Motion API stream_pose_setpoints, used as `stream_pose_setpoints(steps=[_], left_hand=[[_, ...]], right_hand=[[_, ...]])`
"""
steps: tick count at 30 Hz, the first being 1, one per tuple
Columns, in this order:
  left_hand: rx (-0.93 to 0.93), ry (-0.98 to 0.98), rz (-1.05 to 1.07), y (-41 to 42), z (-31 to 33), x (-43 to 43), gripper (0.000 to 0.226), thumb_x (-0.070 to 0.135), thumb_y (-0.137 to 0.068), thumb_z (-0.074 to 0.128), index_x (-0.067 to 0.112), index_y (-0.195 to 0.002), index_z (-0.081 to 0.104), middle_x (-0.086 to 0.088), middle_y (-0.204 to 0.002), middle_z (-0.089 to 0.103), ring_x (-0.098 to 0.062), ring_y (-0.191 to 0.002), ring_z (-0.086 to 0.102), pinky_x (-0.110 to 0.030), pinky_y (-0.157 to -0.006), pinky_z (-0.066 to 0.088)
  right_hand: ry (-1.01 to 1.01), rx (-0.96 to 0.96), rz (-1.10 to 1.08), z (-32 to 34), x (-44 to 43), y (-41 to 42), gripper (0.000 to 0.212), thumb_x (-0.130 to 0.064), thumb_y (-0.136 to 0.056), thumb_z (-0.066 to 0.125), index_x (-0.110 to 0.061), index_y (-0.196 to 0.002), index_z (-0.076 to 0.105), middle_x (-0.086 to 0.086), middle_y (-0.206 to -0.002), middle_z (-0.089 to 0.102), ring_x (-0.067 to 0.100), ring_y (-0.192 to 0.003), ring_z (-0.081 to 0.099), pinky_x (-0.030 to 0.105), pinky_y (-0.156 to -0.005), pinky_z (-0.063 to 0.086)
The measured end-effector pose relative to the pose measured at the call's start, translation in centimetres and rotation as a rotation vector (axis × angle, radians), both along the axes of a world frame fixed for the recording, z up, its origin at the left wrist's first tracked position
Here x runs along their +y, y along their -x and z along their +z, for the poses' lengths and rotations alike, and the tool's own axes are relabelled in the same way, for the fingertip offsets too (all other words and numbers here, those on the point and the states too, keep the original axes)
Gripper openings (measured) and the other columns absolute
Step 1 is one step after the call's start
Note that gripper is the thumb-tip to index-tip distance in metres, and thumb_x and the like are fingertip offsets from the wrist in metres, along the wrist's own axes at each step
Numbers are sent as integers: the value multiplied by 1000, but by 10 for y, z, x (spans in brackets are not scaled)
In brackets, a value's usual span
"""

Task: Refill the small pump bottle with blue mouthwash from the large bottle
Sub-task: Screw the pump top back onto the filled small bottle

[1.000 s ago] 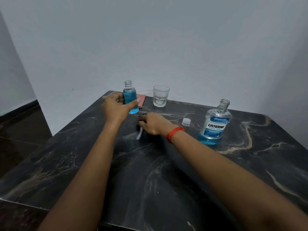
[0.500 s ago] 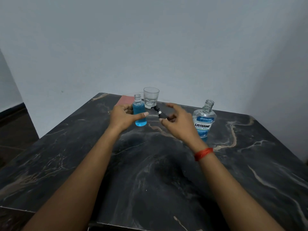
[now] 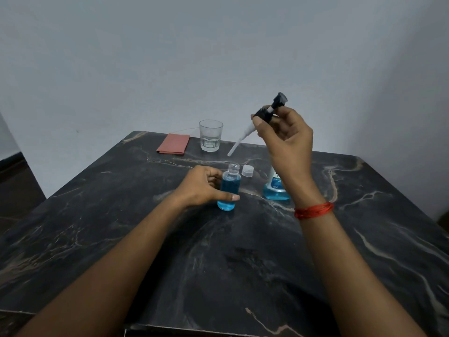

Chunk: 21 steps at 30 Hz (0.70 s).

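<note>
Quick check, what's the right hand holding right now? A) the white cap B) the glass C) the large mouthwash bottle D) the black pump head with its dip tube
D: the right hand is raised above the table with the black pump head in its grip, the dip tube slanting down toward the open small bottle steadied by the left hand.

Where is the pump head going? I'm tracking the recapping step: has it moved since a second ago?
Yes. The pump head, then low on the table beside the small bottle, is now lifted well above it in the right hand.
</note>
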<state>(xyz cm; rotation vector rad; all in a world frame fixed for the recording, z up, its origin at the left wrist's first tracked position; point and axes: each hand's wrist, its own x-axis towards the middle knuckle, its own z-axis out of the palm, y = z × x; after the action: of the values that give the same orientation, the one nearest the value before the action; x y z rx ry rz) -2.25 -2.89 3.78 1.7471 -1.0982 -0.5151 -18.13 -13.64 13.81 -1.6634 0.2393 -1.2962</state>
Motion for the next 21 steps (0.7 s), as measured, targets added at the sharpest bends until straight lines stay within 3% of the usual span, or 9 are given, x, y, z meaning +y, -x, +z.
stream_pose_setpoints(steps=[8,13,16,21], left_hand=[[-8,-21,-5,2,2,4,58,33,-59,96,23,-112,74,9,-104,78,-2,-95,73,-20,-86,57],[-12,-25,-7,3,3,4,57,32,-59,97,24,-110,73,9,-103,78,-1,-94,73,-17,-83,57],[3,-11,-4,4,1,5,57,30,-57,97,23,-109,74,11,-97,79,0,-89,74,-12,-76,56],[20,19,45,0,-2,7,55,27,-56,99,18,-104,75,9,-93,80,-5,-87,75,-24,-84,60]], right_hand=[[74,49,-59,-4,-2,-4,31,-22,-85,77,-13,-114,70,-8,-98,77,10,-92,72,29,-85,58],[76,94,-23,-14,-2,-9,30,-21,-85,77,-15,-114,69,-6,-97,76,10,-91,72,30,-83,59],[85,213,26,-27,-1,-16,32,-22,-84,78,-18,-114,68,-5,-93,75,10,-89,72,30,-82,60],[149,396,68,-50,-1,-24,35,-25,-82,79,-13,-114,70,-6,-98,76,2,-92,71,22,-81,58]])
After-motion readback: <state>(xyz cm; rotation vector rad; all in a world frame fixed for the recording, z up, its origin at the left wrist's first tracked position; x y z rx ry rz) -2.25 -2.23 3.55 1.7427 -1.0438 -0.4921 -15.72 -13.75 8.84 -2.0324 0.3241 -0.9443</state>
